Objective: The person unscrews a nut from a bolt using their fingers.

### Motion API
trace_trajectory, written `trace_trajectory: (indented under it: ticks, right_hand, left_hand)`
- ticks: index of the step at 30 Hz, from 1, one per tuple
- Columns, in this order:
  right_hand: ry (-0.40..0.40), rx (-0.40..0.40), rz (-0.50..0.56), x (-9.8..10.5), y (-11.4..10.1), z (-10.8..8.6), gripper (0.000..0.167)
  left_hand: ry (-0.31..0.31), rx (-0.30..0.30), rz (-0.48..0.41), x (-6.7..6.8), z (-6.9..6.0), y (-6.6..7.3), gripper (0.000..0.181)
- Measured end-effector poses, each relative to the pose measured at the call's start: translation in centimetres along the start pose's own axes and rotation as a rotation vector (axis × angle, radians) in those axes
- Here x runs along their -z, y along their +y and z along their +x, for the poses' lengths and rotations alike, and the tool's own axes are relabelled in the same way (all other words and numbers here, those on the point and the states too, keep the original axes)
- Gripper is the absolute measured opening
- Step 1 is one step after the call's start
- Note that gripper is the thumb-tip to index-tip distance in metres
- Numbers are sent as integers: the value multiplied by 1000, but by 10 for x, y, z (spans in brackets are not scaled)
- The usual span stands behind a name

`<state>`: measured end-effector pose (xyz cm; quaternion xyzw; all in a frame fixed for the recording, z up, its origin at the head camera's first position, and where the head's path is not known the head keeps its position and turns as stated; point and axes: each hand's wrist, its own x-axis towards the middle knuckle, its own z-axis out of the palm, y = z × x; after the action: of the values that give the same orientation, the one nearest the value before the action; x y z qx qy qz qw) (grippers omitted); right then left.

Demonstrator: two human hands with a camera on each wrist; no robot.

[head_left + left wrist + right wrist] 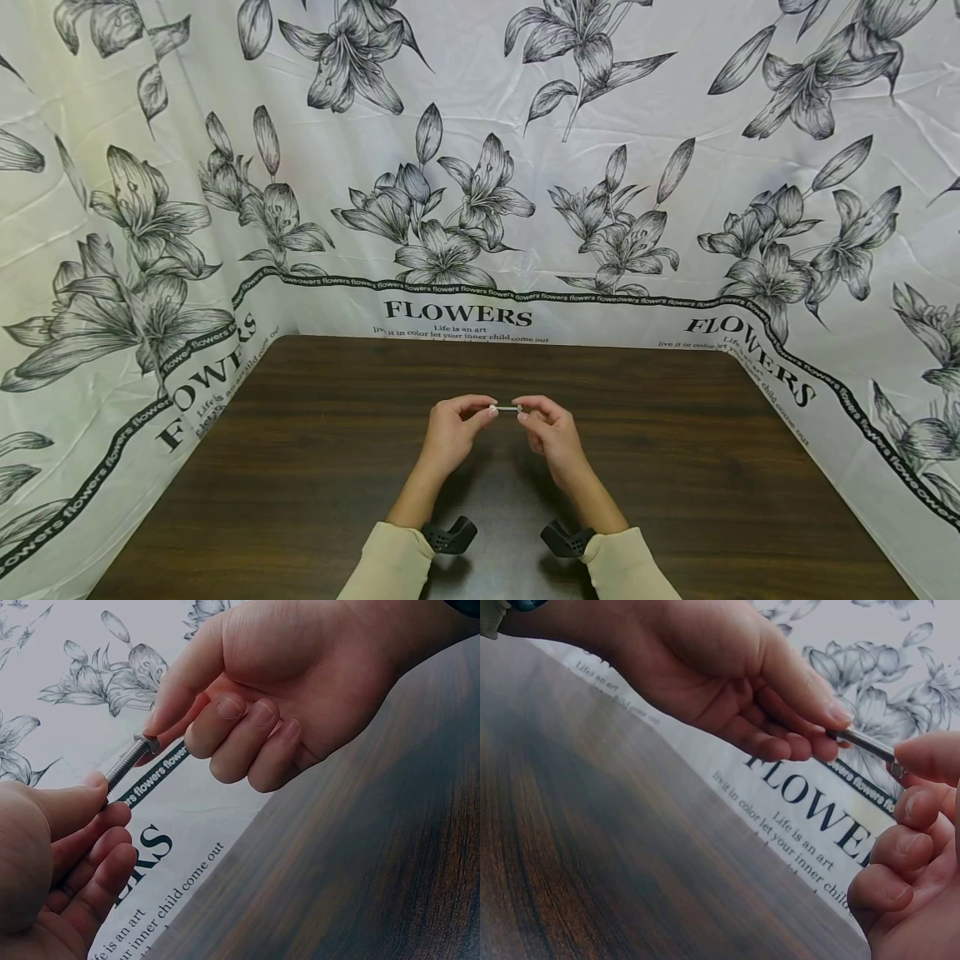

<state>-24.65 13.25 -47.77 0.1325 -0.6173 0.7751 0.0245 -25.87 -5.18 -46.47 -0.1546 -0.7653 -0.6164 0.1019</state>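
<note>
A thin silver bolt (507,408) with a threaded shank is held level above the table, between both hands. My left hand (450,433) pinches one end of it between thumb and fingertips. At the opposite end, my right hand (552,433) pinches a wider metal piece (146,742) between thumb and index finger, its other fingers curled in. Whether that piece is a nut or the bolt's head I cannot tell. In the right wrist view the shank (866,742) shows between the hands, while the left fingers hide the far tip.
The dark wooden table (337,483) lies beneath both hands. A white curtain (480,250) printed with black lilies and lettering hangs around its back and sides. Black devices are strapped to the left wrist (450,536) and right wrist (567,539), below light sleeves.
</note>
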Motion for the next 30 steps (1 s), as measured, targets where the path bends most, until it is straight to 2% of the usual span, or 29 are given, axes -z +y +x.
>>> trace_trajectory:
  ticks: [11, 18, 26, 30]
  right_hand:
    - [-33, 24, -22, 2, -1, 0, 30]
    - [-23, 53, -26, 2, 0, 0, 28]
    - [-17, 75, -38, 3, 3, 1, 26]
    - [7, 19, -68, 1, 1, 1, 34]
  left_hand:
    - [2, 14, -12, 0, 0, 0, 10]
    - [10, 33, -21, -1, -1, 2, 11]
    - [4, 2, -10, 4, -11, 44, 10]
    - [2, -1, -7, 4, -10, 44, 10]
